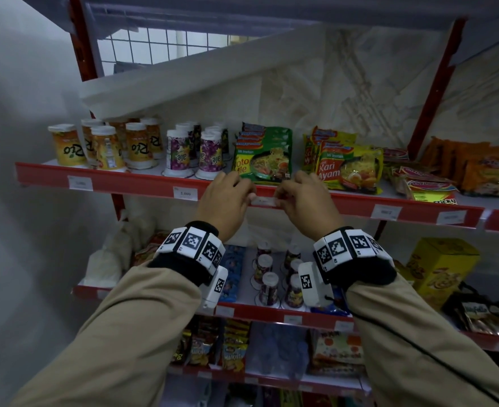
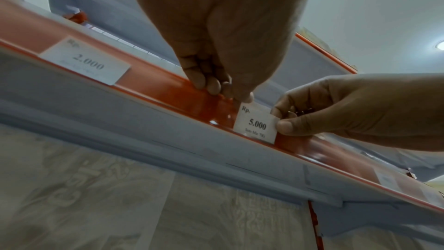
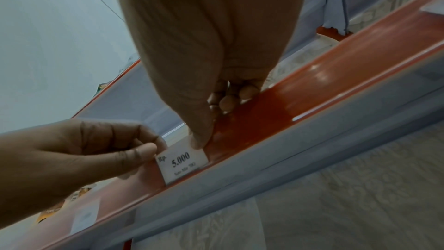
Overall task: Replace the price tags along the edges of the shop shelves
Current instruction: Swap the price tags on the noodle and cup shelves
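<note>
On the red plastic shelf-edge rail (image 1: pixel 142 183), left hand (image 1: pixel 224 198) and right hand (image 1: pixel 307 201) pinched a white "5.000" paper tag (image 2: pixel 256 124), half-seated; neighbouring tags sat in place.

I am seeing my right grip (image 3: pixel 201 140) pinching the 5.000 price tag (image 3: pixel 182 164) at its right edge against the red shelf strip (image 3: pixel 312 86), while my left grip (image 3: pixel 134 151) is pinching its opposite edge.
</note>
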Demonstrator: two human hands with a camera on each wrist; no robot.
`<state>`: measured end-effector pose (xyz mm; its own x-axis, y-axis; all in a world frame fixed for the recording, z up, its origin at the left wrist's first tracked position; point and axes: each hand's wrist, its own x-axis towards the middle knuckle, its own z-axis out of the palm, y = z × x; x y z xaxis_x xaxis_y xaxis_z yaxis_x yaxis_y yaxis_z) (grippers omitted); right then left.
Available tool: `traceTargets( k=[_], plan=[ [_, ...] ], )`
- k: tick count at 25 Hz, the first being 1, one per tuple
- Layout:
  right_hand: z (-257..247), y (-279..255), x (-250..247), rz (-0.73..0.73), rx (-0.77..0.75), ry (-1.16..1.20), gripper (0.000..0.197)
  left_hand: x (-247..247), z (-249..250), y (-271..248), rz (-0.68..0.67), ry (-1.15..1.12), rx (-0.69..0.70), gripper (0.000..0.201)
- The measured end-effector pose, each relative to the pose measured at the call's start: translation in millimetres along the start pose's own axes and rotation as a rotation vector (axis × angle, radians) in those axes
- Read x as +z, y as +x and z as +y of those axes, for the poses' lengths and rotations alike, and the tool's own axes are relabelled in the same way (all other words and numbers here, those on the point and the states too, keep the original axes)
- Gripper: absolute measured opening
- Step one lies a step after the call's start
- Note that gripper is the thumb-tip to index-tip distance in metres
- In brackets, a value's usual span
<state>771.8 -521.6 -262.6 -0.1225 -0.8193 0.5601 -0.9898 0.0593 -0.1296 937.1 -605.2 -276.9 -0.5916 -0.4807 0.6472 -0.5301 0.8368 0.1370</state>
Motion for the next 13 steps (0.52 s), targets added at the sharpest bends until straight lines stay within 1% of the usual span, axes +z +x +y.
traceTargets(
  k=[3, 7, 10, 13],
  plan=[
    [-0.8, -1.2, 1.1, 0.009, -0.008, -0.003, 0.011, -1.4, -1.6, 0.7, -0.007, 0.008, 0.018, 0.026],
    [0.4, -3.5, -0.5, 0.04, -0.014, 0.051, 0.009, -0.9, -3.8, 2.2, 0.002, 0.008, 0.06, 0.025],
    [-1.1, -3.6, -1.3, 0.019, -0.012, 0.023, 0.009, 0.6, -6.1, 2.0, 0.016, 0.014, 0.076, 0.025],
    [-1.3, -6.9, -0.8, 0.074, -0.016, 0.053, 0.013, 0.3, -7.5, 1.6, -0.001, 0.023, 0.09, 0.025]
  ],
)
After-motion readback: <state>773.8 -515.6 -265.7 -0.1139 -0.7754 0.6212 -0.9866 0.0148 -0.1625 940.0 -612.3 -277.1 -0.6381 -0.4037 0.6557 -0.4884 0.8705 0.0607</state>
